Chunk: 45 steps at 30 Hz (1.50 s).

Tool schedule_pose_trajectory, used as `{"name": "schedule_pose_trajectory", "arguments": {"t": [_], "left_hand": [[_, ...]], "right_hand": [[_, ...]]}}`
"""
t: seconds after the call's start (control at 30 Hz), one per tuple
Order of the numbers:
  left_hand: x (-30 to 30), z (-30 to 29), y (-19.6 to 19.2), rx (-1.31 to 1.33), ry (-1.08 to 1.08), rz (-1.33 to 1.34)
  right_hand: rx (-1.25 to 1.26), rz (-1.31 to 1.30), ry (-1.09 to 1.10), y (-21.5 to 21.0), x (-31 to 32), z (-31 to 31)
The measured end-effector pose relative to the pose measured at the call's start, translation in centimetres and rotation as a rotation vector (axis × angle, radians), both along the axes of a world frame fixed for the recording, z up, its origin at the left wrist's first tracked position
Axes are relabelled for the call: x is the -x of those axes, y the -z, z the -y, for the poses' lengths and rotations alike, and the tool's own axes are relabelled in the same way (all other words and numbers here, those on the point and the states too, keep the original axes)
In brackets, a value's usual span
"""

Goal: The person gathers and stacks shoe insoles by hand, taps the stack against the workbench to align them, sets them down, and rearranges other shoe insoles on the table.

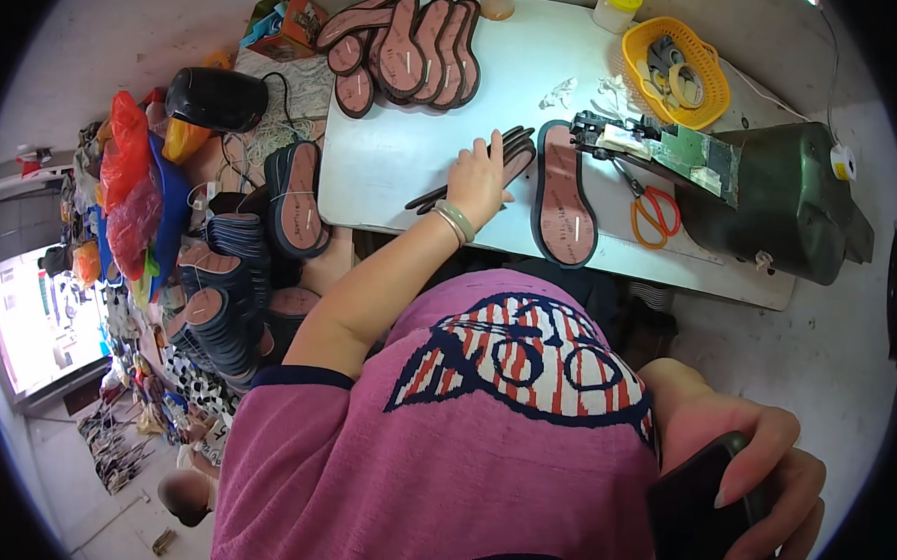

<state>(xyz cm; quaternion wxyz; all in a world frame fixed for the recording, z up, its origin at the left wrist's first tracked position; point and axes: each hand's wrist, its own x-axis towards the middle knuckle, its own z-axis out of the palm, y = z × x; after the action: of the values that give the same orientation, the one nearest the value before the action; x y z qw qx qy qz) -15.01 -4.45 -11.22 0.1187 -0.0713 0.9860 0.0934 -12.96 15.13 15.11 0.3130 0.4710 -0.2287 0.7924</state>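
My left hand (478, 181), a pale bangle at its wrist, lies with fingers stretched out over dark-edged sole pieces (519, 161) on the white table. Part of that small pile is hidden beneath the hand. Right of it lies a single pink insole (569, 200) with a dark rim, its upper end close to the sewing machine's narrow arm (625, 140). Scissors (655, 217) with orange-red handles lie beside the insole. Low at the right, away from the table, my right hand (780, 475) is wrapped round a flat black phone-like device (703, 516).
Several pink insoles (402, 58) are heaped at the table's far left. A yellow basket (711, 106) and a yellow-lidded jar (617, 7) stand far right, near the green machine body (772, 199). Bundled soles (234, 256) pile up left of the table. Another person (187, 494) is at lower left.
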Motion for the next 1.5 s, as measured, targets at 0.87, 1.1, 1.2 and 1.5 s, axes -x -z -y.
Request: {"name": "schedule_pose_trajectory", "arguments": {"t": [0.87,1.1,1.2,1.5], "left_hand": [[-1.9,4.4,-5.5,-0.787,-0.211,-0.546],[-5.9,5.1,3.6,-1.439,-0.336,-0.562],[-5.1,4.2,5.8,-1.448,-0.319,-0.541],[-3.7,7.1,-4.8,-0.459,-0.004,-0.287]], "right_hand": [[-0.083,-0.052,-0.033,-1.3,-4.0,-3.4],[-0.112,-0.078,-0.089,-1.4,-3.1,-2.0],[-0.117,-0.082,-0.115,-1.4,-4.7,-2.8],[-0.129,-0.076,-0.104,-1.7,-3.9,-1.1]]}}
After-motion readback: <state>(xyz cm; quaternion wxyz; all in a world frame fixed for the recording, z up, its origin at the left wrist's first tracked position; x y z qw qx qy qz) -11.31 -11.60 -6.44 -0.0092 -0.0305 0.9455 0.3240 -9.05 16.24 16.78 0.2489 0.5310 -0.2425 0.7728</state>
